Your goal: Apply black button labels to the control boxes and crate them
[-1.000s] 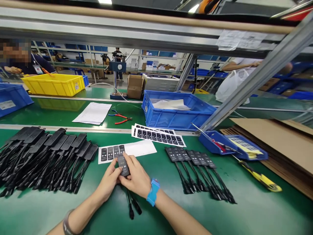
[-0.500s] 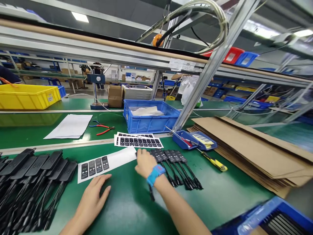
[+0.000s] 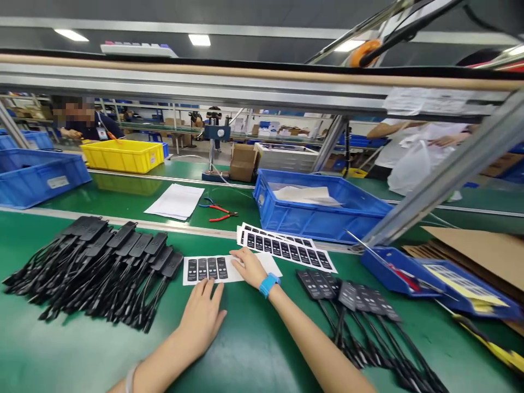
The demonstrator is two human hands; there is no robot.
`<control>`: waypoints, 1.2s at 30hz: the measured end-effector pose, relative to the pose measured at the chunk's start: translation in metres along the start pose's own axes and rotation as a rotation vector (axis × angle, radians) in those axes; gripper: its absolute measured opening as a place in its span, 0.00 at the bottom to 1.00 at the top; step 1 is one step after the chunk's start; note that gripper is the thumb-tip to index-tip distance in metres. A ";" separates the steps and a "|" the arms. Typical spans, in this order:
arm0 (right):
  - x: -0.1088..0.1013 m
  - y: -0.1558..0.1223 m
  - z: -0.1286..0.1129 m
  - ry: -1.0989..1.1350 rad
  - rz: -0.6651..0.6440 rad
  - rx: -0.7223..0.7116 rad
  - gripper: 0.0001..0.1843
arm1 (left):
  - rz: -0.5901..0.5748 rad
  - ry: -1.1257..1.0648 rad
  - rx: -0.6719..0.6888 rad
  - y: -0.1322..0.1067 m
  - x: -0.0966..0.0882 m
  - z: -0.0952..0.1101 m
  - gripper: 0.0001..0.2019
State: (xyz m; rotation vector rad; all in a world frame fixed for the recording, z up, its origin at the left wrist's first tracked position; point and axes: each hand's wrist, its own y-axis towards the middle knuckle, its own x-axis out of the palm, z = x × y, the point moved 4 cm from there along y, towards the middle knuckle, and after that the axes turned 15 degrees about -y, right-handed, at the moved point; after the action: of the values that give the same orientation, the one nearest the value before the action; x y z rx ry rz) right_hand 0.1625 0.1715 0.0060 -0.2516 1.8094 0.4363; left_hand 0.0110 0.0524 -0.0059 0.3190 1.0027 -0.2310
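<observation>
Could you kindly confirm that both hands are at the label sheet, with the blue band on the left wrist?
Not quite: the head view shows the blue band on the right wrist. The left hand and right hand are indeed at the label sheet.

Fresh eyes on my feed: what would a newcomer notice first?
Probably the bright yellow bin at back left, with the dense bank of black cabled units in front. Then the right hand, blue wristband at its wrist, over the label sheet, with the left hand at the near edge.
</observation>
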 end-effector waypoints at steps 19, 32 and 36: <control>-0.027 -0.052 -0.008 1.108 0.241 0.391 0.18 | 0.259 0.343 -0.398 0.014 -0.080 -0.047 0.21; -0.028 -0.073 -0.025 1.288 0.184 0.407 0.18 | 0.302 -0.177 -0.261 0.011 -0.077 -0.034 0.20; -0.032 -0.076 -0.028 1.244 0.184 0.352 0.17 | 0.193 -0.882 -0.246 0.010 -0.054 -0.019 0.14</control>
State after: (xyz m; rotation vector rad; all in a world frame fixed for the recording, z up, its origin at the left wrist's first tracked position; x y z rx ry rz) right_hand 0.1769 0.0891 0.0307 -0.0968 3.0983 0.0290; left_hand -0.0287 0.0713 0.0325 0.0625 0.1202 -0.0527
